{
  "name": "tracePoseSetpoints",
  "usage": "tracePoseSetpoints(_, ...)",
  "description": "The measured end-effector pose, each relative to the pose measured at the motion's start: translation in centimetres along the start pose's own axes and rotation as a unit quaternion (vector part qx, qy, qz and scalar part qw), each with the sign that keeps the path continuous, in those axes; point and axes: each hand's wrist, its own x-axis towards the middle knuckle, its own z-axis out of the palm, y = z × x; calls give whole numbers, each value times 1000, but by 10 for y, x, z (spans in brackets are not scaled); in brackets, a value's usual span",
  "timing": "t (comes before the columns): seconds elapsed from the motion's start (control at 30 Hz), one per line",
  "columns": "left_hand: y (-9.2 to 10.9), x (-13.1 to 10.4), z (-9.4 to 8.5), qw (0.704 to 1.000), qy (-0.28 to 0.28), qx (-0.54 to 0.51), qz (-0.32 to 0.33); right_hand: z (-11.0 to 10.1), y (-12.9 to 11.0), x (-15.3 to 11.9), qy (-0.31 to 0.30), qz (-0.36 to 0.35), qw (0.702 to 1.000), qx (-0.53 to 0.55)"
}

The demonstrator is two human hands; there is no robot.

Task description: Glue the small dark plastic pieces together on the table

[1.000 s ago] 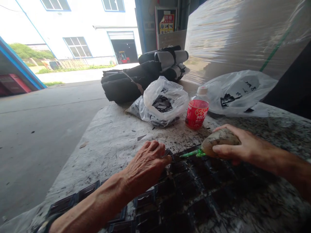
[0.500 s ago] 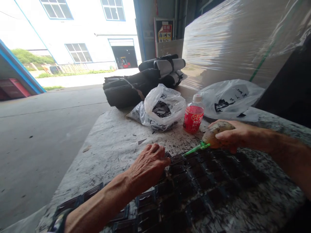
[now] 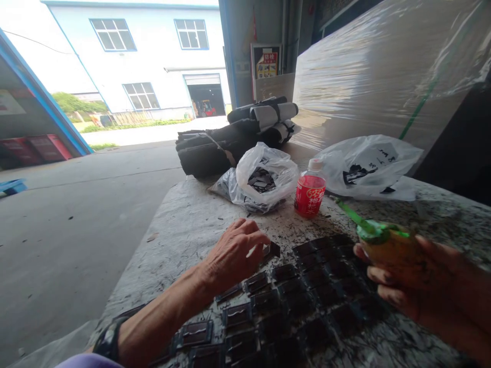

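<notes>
My right hand is wrapped around a soiled, yellowish squeeze bottle with a green nozzle, raised and tilted so that the tip points up and to the left. Bent fingers of my left hand pinch a small, flat black piece just above the table; the thumb is partly hidden. Below and between the hands, several dark rectangular pieces lie in close rows. Some of them carry shiny streaks of a clear substance across their tops.
A bottle with a red label stands behind the rows. To its left, an open plastic bag holds dark scraps; another plastic bag lies to its right. Black rolls and a film-wrapped stack are farther back. The speckled table ends at the left.
My right hand has drawn the squeeze bottle back toward me and right, swinging its nozzle from down at the pieces to up. My left hand has shifted slightly left. The view has tilted up.
</notes>
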Motion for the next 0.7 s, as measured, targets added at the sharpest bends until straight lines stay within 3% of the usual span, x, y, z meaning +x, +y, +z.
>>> tracePoseSetpoints(0.1, 10, 0, -10, 1000, 13, -17, 8, 22, 4, -12, -41, 64, 994, 81)
tracePoseSetpoints(0.2, 16, 2, -14, 999, 18, -24, 16, 33, 6, -18, -74, 40, 991, 102)
tracePoseSetpoints(0.5, -10, 18, -4, 994, 57, -90, -24, 13, 16, -14, -24, 54, 995, 78)
tracePoseSetpoints(0.6, 0, 19, -5, 985, 51, -157, -38, 13, 18, -8, -34, 55, 993, 96)
tracePoseSetpoints(0.7, 24, 22, -11, 966, 22, -256, -34, 28, 19, -2, -96, 57, 989, 95)
